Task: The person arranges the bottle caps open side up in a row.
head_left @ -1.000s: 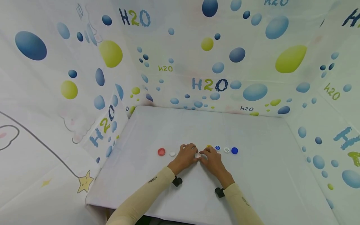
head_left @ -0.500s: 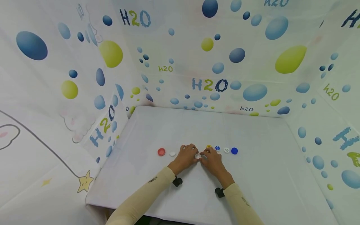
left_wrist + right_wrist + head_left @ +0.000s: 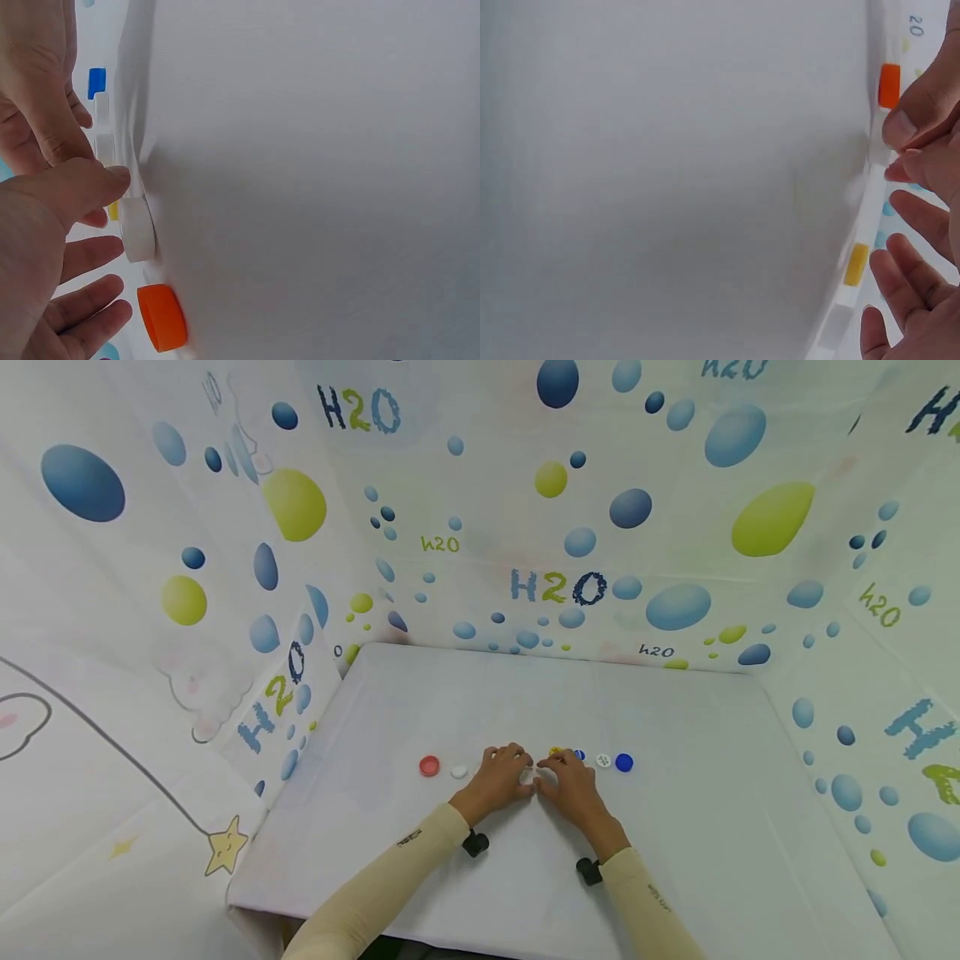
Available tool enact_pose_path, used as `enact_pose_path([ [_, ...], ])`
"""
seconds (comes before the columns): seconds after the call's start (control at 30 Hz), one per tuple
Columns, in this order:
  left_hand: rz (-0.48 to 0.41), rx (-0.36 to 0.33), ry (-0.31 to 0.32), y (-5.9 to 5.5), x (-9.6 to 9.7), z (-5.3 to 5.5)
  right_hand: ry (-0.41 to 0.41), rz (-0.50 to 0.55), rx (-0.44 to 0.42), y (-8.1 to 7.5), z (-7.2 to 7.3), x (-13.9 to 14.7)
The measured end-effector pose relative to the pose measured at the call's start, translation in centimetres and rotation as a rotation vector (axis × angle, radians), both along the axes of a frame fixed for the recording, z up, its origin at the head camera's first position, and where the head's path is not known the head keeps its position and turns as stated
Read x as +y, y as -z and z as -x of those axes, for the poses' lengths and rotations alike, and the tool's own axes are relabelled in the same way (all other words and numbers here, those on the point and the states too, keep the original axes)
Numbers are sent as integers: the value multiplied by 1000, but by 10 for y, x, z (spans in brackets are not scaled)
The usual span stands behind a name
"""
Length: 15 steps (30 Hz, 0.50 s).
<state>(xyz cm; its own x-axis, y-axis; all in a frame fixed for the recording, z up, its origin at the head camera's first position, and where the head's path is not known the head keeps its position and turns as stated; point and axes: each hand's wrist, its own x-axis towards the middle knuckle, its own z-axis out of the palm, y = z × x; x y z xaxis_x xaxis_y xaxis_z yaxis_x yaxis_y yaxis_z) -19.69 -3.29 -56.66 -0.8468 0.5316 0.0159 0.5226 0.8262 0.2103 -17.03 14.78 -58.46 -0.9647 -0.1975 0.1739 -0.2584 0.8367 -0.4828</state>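
Note:
Left hand [image 3: 497,779] and right hand [image 3: 573,787] are close together on the white-covered table [image 3: 420,860]. Between them a small white bottle cap [image 3: 528,775] lies close on the cloth. The left thumb and a fingertip are at the white cap's rim, holding it, as the left wrist view shows. Spread and loosely bent, the right fingers [image 3: 922,221] come up on the other side, with the thumb tip near the left thumb. An orange cap [image 3: 161,319] stands beside the white one; in the head view the left hand hides it.
A row of caps runs across the table: a red one [image 3: 429,766] and a white one [image 3: 459,772] at left. Yellow [image 3: 555,752], blue-and-white [image 3: 580,755], white [image 3: 603,761] and blue [image 3: 624,762] caps are at right. A bubble-printed curtain [image 3: 480,568] surrounds the table.
The right hand has shifted slightly right, and its thumb and finger have parted a little from the white cap. The left hand has barely moved; the other caps lie as before.

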Motion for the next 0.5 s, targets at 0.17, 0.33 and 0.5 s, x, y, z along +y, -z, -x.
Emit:
enact_pose_path([
  [0.17, 9, 2, 14, -4, 6, 2, 16, -12, 35, 0, 5, 7],
  [0.33, 11, 5, 33, -10, 15, 8, 63, 11, 16, 1, 10, 14],
  [0.5, 43, 36, 38, -16, 26, 16, 96, 21, 6, 0, 13, 19],
])
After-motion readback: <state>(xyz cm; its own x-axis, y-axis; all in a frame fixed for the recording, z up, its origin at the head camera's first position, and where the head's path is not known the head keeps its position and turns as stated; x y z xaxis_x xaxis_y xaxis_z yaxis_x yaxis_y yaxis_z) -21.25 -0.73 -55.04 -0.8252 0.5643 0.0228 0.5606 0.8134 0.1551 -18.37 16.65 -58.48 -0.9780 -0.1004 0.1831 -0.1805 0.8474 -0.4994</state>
